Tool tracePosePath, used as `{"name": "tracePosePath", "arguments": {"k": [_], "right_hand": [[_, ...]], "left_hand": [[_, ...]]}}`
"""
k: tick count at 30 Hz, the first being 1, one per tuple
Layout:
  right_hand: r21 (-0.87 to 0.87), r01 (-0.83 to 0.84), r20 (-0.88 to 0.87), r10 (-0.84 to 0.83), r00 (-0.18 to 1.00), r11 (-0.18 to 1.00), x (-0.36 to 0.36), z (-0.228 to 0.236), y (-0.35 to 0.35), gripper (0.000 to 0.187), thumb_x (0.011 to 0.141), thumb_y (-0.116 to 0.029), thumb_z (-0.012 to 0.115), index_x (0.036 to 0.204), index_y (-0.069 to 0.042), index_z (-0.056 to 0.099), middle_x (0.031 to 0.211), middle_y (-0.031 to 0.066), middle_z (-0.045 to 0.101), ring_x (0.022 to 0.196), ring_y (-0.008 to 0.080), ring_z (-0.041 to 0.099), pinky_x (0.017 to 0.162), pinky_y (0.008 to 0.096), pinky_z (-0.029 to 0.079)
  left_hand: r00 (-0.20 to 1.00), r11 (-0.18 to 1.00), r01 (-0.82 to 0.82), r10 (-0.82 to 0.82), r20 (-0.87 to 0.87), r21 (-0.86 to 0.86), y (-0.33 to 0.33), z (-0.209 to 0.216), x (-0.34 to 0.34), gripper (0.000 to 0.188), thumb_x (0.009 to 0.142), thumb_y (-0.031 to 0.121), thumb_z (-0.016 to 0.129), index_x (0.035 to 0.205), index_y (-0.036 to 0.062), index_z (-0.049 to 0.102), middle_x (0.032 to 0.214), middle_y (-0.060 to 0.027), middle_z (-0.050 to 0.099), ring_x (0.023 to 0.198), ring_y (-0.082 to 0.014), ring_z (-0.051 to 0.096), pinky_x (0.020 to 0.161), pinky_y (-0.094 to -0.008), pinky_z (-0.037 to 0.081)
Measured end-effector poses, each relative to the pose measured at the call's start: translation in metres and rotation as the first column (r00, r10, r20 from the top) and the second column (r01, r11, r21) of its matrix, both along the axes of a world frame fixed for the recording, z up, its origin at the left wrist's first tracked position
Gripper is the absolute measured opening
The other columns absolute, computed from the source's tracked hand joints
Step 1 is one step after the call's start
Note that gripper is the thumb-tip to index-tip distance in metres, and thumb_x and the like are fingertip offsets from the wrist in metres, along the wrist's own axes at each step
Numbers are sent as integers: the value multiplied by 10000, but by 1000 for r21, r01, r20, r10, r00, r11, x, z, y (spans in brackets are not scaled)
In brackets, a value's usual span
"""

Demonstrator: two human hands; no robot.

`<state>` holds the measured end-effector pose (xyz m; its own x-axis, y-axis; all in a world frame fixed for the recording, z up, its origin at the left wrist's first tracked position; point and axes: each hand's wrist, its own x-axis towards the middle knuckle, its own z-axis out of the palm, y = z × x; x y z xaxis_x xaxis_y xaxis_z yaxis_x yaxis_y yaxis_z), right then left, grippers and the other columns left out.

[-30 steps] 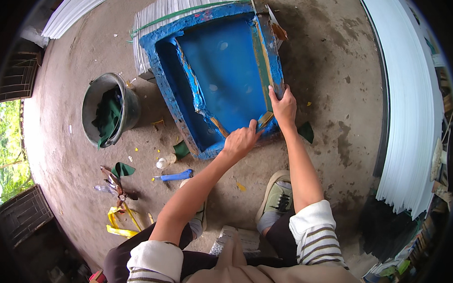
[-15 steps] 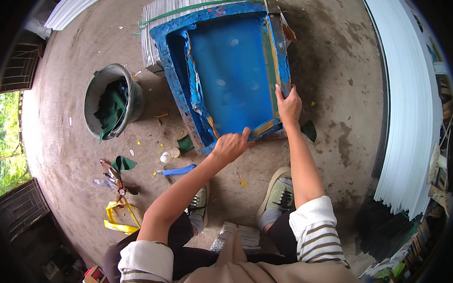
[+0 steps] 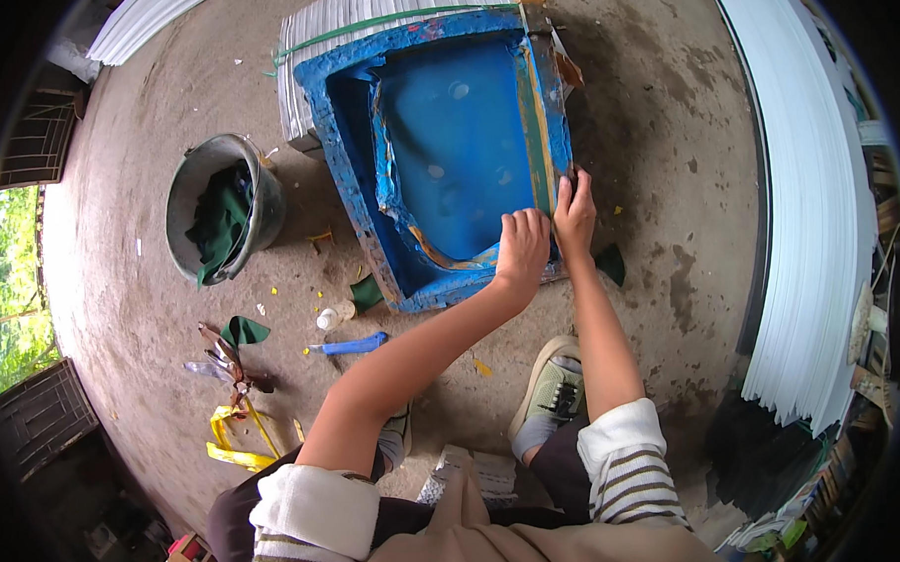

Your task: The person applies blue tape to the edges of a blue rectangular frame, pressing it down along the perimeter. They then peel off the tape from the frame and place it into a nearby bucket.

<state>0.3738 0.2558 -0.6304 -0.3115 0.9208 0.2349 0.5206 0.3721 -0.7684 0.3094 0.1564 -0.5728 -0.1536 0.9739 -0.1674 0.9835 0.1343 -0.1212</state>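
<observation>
The left hand has slid right along the blue screen-printing frame, fingers flat beside the right hand, which grips the rim.

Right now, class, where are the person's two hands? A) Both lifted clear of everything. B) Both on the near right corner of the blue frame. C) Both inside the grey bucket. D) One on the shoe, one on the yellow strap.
B: the left hand and the right hand rest side by side on the near right corner of the blue frame, while the grey bucket stands apart to the left.
</observation>
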Motion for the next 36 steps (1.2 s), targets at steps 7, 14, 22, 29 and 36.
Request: {"name": "tracePosePath", "arguments": {"k": [7, 14, 22, 29, 36], "right_hand": [[-242, -10, -24, 4, 1000, 970, 14, 9, -32, 476, 879, -334, 621, 1101, 71, 505, 967, 269, 618, 904, 405, 612, 761, 426, 487], [55, 60, 161, -68, 985, 997, 17, -18, -23, 441, 865, -398, 615, 947, 26, 524, 767, 235, 629, 683, 412, 628, 578, 453, 513], [64, 82, 236, -95, 967, 995, 16, -20, -25, 478, 871, -446, 583, 973, 17, 522, 799, 237, 635, 701, 415, 632, 581, 458, 520], [102, 96, 256, -119, 959, 990, 17, -22, -25, 530, 870, -445, 583, 1017, 61, 529, 847, 252, 640, 733, 413, 640, 610, 452, 525], [41, 89, 290, -97, 952, 995, 17, -19, -27, 555, 876, -451, 568, 1071, 66, 520, 856, 256, 638, 744, 417, 638, 616, 455, 526]], "left_hand": [[978, 1000, -24, 25, 205, -8, 0, -44, 7, 220, 830, 149, 567, 1020, 69, 489, 746, -89, 638, 663, -208, 672, 529, -302, 530], [786, 993, -89, 121, 606, -82, -23, -40, 2, 256, 929, 209, 506, 1117, 80, 390, 692, -182, 641, 657, -361, 660, 512, -446, 535], [774, 987, -102, 155, 614, -121, -24, -31, 1, 191, 935, 170, 476, 1092, 100, 392, 694, -177, 640, 672, -376, 659, 516, -472, 531], [746, 980, -94, 185, 640, -174, -30, -24, 0, 181, 959, 183, 440, 1114, 117, 374, 712, -204, 635, 687, -398, 651, 526, -485, 517], [671, 988, -91, 155, 725, -127, -37, -26, -8, 201, 964, 191, 435, 1133, 107, 365, 697, -220, 620, 678, -435, 625, 527, -518, 490]]}}
